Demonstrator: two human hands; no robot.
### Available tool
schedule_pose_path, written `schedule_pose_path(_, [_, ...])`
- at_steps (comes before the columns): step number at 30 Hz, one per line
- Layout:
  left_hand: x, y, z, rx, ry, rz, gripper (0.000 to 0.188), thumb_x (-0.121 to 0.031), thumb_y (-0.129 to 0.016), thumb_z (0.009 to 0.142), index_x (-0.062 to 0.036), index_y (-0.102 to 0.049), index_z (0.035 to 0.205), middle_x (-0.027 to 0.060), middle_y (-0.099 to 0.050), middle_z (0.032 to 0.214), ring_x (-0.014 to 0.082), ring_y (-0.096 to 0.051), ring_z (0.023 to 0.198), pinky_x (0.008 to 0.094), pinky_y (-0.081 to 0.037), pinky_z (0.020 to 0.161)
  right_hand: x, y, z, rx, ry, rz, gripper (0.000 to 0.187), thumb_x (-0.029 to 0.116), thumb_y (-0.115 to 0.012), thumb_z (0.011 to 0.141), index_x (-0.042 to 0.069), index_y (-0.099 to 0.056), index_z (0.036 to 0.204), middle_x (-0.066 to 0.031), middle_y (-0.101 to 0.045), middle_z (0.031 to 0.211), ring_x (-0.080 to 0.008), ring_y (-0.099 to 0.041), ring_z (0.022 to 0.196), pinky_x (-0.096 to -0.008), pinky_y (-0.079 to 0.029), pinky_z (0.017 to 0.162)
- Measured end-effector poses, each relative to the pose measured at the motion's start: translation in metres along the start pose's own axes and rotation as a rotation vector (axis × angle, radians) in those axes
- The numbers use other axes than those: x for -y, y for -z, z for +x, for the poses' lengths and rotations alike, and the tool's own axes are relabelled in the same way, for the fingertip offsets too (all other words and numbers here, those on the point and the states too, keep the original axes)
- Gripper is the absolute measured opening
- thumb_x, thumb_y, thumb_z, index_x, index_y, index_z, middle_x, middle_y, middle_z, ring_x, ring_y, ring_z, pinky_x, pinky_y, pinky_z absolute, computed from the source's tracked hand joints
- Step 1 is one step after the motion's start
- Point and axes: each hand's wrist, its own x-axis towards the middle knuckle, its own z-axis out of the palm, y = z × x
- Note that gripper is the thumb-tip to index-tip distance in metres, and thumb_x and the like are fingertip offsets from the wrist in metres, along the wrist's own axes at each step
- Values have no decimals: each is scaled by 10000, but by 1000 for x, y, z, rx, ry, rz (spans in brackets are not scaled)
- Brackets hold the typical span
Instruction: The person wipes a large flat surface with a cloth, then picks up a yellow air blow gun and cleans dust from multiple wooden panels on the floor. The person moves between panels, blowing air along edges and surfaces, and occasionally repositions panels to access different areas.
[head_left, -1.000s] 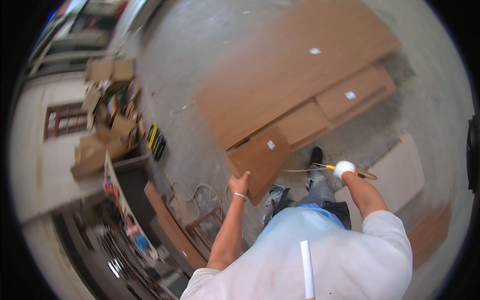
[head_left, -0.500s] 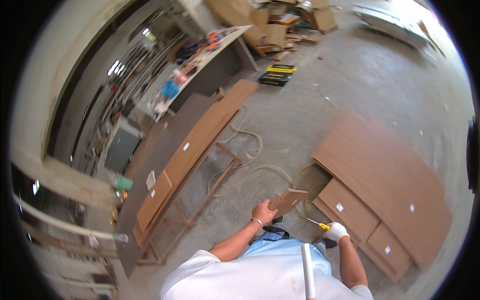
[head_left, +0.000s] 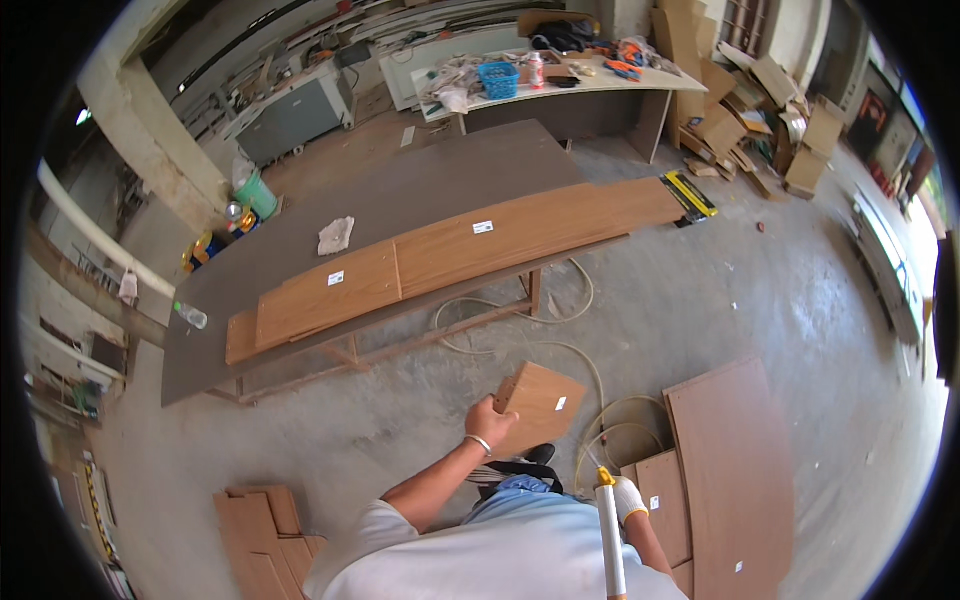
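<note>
My bare left hand [head_left: 490, 424], with a white band at its wrist, is closed on a brown wood panel [head_left: 541, 405]. The panel is held tilted above the floor, and a small white label shows on its face. My right hand [head_left: 628, 498] wears a white glove and is closed round a yellow-handled screwdriver [head_left: 606, 477]. Its thin metal shaft points up and away from me. A white tube in front covers part of the handle and glove. To the right of this hand lie stacked brown panels [head_left: 728, 460], some with white labels.
Ahead stands a long dark table [head_left: 470, 165] bearing brown boards [head_left: 530, 220], a crumpled cloth and a clear bottle [head_left: 190, 315]. A pale hose [head_left: 592, 370] loops over the floor. More panels [head_left: 250, 530] lie at lower left. Behind are a cluttered bench [head_left: 650, 85] and cardboard [head_left: 740, 110].
My view has turned left, bringing the table across the front and the lower-left panels into sight. The held panel now shows its labelled broad face. Both hands keep their hold.
</note>
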Motion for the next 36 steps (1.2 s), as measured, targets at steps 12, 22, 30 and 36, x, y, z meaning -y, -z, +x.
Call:
schedule_pose_path(12, [-30,143,72,-166,56,-1106,297,-8,-708,756,25,-612,1035,105,-675,953,195,-658,801,330,-542,737,-29,-29,63,75,-232,500,285,80,-576,836,34,-654,1106,-74,-691,849,-182,-668,590,-308,-489,506])
schedule_pose_path(22, [11,167,297,-93,97,-1313,430,-16,-713,780,23,-575,1186,99,-629,1108,239,-614,986,395,-515,872,97,-81,85,-148,-387,542,293,81,-664,793,47,-653,1084,-79,-676,806,-188,-646,586,-334,-492,497])
schedule_pose_path(30, [44,182,407,146,447,-1276,424,-127,-721,802,2,-591,1184,110,-631,1176,288,-610,1055,442,-500,914,160,-104,149,-281,-379,757,277,80,-642,815,42,-654,1089,-63,-638,739,-166,-635,596,-316,-490,494])
schedule_pose_path(36, [74,201,471,98,477,-1163,453,-103,-698,801,-5,-569,1223,128,-619,1183,292,-589,1074,459,-480,935,246,-89,178,-217,-498,631,354,101,-629,799,22,-654,1143,-105,-711,879,-159,-668,646,-288,-533,589])
